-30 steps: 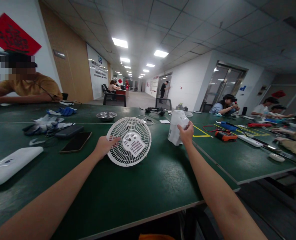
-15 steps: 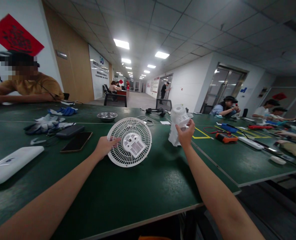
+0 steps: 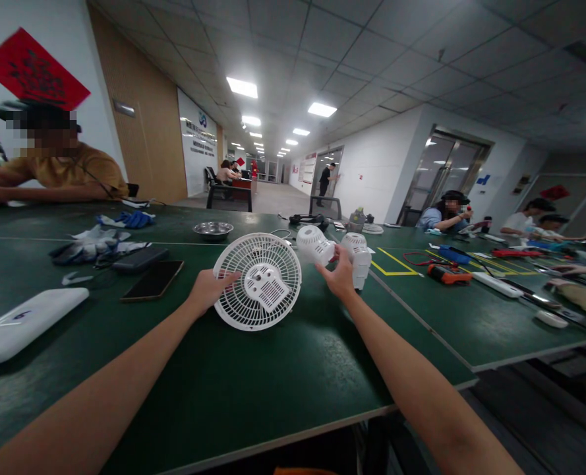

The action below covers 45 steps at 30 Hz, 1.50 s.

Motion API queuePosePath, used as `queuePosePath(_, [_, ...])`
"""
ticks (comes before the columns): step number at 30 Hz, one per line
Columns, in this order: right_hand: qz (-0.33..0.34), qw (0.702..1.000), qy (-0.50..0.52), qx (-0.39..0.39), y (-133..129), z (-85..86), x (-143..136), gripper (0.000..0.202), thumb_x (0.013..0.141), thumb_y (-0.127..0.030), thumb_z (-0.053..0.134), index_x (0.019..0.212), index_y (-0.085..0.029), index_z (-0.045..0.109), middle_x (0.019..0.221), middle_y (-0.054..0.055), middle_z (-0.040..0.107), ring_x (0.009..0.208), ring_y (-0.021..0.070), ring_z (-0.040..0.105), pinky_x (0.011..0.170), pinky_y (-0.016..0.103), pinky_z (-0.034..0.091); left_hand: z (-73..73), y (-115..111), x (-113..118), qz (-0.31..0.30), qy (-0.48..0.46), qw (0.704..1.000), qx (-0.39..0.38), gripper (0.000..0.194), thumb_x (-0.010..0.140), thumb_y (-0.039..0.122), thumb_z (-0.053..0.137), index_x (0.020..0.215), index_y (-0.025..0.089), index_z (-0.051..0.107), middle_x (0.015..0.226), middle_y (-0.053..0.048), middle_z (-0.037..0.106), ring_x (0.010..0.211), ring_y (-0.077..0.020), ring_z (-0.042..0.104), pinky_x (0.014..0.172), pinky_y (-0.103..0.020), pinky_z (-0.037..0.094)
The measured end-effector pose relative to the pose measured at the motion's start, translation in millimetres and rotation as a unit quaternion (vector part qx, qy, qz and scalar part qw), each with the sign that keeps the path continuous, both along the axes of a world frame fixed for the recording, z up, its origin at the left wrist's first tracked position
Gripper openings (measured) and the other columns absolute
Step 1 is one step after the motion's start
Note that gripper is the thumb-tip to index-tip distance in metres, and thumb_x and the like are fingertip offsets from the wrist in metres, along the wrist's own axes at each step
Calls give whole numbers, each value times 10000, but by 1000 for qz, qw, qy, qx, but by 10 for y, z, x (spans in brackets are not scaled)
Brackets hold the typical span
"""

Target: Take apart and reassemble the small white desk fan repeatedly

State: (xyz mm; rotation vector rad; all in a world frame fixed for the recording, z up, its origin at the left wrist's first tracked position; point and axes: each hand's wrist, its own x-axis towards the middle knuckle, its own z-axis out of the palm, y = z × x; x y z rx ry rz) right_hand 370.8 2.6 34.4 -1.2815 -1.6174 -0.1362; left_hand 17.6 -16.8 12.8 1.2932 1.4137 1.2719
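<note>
My left hand (image 3: 207, 291) is closed on the left edge of a round white fan grille (image 3: 267, 287), its thumb lying over the slats. The grille is tilted up, its slotted centre plate towards me. My right hand (image 3: 341, 276) grips a white vented fan motor cover (image 3: 314, 245) by its right end, held above the table just right of the grille. Directly behind that hand stands another white vented plastic housing (image 3: 358, 256), partly covered by my fingers.
To the left lie a phone (image 3: 153, 280), a dark case (image 3: 139, 259), gloves (image 3: 92, 244) and a white device (image 3: 30, 324). A metal bowl (image 3: 213, 230) sits behind the grille. On the right are an orange multimeter (image 3: 449, 274) and a white bar (image 3: 496, 284). Other people sit around.
My right hand has moved left from the standing white housing, carrying the motor cover towards the grille. The second housing is left standing behind. My left hand and the grille have stayed put.
</note>
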Motion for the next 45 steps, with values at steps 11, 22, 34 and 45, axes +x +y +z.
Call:
queuePosePath(11, [-115,970,-52,-210,282,-387,-45,737,700,-582,676,1243,-136,452,1111,169,666,1019,296,657,868,385,489,12,-40,7,-1,-6,1000,11,322,666,351,801,876,120,724,816,-116,763,714,-254,731,643,-347,590])
queuePosePath(22, [-153,948,-112,-257,284,-425,-64,734,716,-592,675,1225,-102,477,1168,234,614,1101,344,604,907,411,455,11,-55,30,0,-1,999,37,356,651,370,814,874,106,727,799,-109,761,700,-253,724,648,-358,591])
queuePosePath(34, [96,985,52,-133,61,-180,-381,382,852,-499,542,1037,-178,634,866,56,649,763,189,604,785,345,482,-21,0,19,2,-16,999,36,309,643,341,828,832,112,740,779,-114,757,689,-259,718,639,-367,581])
queuePosePath(45, [445,624,380,-519,-314,-209,-910,419,873,-599,464,965,-206,577,868,36,664,785,190,644,703,349,538,-87,48,5,-3,-21,998,62,331,660,365,811,867,119,737,819,-114,760,711,-265,721,644,-382,585])
